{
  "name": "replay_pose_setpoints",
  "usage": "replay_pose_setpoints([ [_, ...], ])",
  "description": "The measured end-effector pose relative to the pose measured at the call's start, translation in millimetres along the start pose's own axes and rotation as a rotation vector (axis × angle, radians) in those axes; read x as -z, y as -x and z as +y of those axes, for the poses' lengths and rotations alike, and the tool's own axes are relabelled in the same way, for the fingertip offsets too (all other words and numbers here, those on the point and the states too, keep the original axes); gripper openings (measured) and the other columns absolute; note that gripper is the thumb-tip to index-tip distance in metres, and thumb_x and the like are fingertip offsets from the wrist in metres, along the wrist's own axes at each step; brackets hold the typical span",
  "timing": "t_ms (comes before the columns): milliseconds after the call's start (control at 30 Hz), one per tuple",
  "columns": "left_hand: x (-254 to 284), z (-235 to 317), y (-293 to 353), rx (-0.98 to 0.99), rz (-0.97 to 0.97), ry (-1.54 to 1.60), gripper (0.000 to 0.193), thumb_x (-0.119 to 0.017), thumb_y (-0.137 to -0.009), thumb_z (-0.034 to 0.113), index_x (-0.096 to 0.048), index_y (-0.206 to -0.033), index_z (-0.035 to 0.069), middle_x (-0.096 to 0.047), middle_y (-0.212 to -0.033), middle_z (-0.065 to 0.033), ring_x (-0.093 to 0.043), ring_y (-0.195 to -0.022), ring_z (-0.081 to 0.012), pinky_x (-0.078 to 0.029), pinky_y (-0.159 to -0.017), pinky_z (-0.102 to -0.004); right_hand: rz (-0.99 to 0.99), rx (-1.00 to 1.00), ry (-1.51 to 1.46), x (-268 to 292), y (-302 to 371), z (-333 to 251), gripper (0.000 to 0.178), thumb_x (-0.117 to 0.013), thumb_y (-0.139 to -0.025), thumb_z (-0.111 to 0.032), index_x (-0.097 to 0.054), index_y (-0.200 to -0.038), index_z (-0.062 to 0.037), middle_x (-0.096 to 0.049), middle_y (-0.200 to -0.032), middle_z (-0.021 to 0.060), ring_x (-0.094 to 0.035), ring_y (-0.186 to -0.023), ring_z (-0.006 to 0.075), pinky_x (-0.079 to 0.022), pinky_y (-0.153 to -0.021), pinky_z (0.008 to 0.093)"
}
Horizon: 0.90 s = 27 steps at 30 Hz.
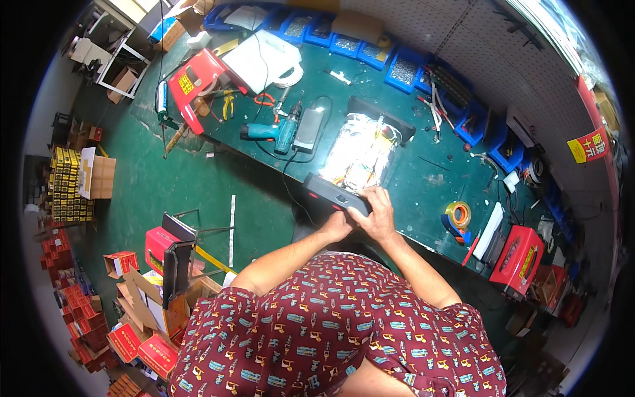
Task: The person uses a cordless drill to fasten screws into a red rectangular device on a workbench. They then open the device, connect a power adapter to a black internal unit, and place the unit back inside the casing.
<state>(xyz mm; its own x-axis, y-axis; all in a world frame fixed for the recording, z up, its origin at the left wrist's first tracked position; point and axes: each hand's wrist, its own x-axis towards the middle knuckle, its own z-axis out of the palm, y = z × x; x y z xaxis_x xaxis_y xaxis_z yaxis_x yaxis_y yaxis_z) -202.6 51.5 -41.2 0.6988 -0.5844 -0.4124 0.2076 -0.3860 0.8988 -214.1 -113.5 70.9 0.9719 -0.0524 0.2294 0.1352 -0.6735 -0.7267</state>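
An opened electrical device with a shiny, brightly lit inside and bundled wires [362, 149] lies on the green workbench. It has a black end panel [331, 192] on my side and another black end panel [380, 114] at the far side. My right hand [378, 215] grips the near panel at its right end, thumb in front and fingers over the top. Just below that panel's front face is my left hand [337, 227], its fingers closed; what they hold is hidden. The two hands almost touch.
A teal cordless drill [281, 132] and a grey power adapter [309, 129] lie left of the device. Beyond them are pliers [228, 106] and a red housing [198, 86]. Blue parts bins [403, 71] line the back. Tape rolls [458, 215] sit at right, near a red case [518, 261].
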Motion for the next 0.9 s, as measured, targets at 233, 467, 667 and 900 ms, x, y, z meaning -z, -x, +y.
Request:
replay_pose_setpoints([
  [233, -2.3, 12.7, 7.4, 0.260, -0.064, 0.395, 0.022, -0.065, -0.091, 0.011, -0.066, -0.105, -0.006, -0.070, -0.087, -0.0072, -0.063, -0.076, -0.0120, -0.050, -0.068, -0.0286, 0.220, -0.193, -0.063, 16.5, 44.7, 26.6, 0.033, -0.077, -0.077, -0.015, -0.066, -0.106, -0.0026, -0.063, -0.107, 0.0151, -0.058, -0.104, 0.0337, -0.047, -0.094, 0.0410],
  [467, 48.7, -17.4, 30.5, 0.188, 0.037, 0.025, 0.030, -0.069, -0.093, 0.019, -0.065, -0.114, -0.003, -0.071, -0.104, -0.0109, -0.067, -0.096, -0.0161, -0.054, -0.086, -0.0307, 0.092, -0.654, -0.217, 16.1, 98.0, 70.5, 0.022, -0.069, -0.088, -0.016, -0.071, -0.100, 0.0024, -0.067, -0.080, 0.0020, -0.059, -0.072, 0.0083, -0.048, -0.067, 0.0260],
  [667, 111.0, -86.2, 96.4, 0.346, 0.234, -0.143, 0.027, -0.069, -0.087, 0.017, -0.069, -0.106, -0.001, -0.074, -0.097, -0.0114, -0.070, -0.088, -0.0194, -0.056, -0.080, -0.0331, 0.014, -0.749, -0.346, 10.7, 126.3, 87.8, 0.022, -0.068, -0.088, -0.015, -0.071, -0.100, 0.0024, -0.070, -0.079, 0.0041, -0.061, -0.070, 0.0085, -0.051, -0.068, 0.0267],
  [900, 125.4, -98.6, 153.3, 0.529, 0.286, -0.214, 0.019, -0.068, -0.086, 0.016, -0.070, -0.096, 0.000, -0.072, -0.085, -0.0079, -0.067, -0.077, -0.0155, -0.054, -0.072, -0.0314, 0.017, -0.761, -0.373, 7.3, 123.1, 98.2, 0.023, -0.067, -0.089, -0.017, -0.072, -0.101, 0.0025, -0.072, -0.080, 0.0059, -0.064, -0.072, 0.0103, -0.052, -0.068, 0.0279],
])
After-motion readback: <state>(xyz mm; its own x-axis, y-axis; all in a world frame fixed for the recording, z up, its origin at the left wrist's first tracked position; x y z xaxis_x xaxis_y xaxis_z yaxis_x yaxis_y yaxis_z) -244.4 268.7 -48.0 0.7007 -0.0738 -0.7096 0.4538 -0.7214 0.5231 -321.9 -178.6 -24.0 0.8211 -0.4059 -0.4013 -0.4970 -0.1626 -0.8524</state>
